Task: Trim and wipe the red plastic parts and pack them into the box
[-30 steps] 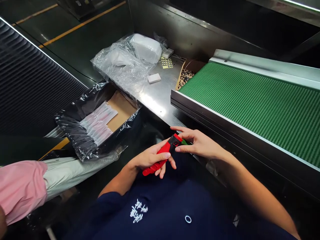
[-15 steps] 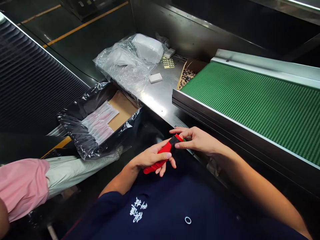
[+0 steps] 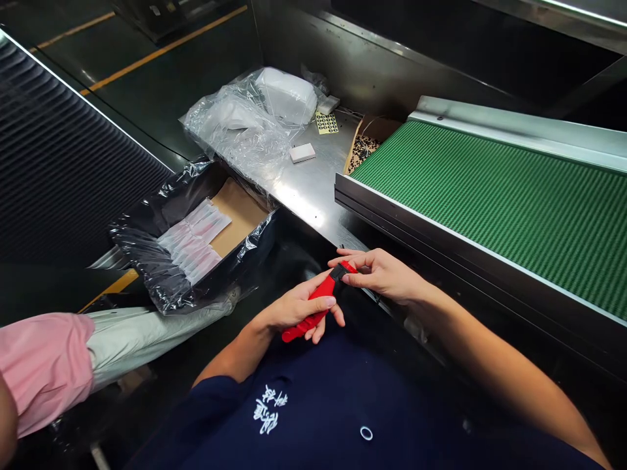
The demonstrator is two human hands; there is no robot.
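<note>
A red tool-like object (image 3: 313,312) with a black section near its upper end is held in front of the dark blue shirt. My left hand (image 3: 296,305) is wrapped round its red body, thumb on top and fingertips showing beneath. At the upper end, my right hand (image 3: 377,274) grips the red tip and black part between thumb and fingers. Both hands are close together, just beyond the near edge of the metal table (image 3: 313,189). The fingers cover part of the tip.
A green conveyor belt (image 3: 470,196) runs at the right. A small white box (image 3: 302,153), a sticker sheet (image 3: 326,123) and plastic-wrapped white items (image 3: 287,94) lie on the table. At left stand a lined bin (image 3: 240,228) with wrapped pieces and a person in pink (image 3: 46,365).
The fingers of my right hand have shifted slightly over the tip of the red object, and a green bit seen beside it earlier no longer shows. The view has moved a little.
</note>
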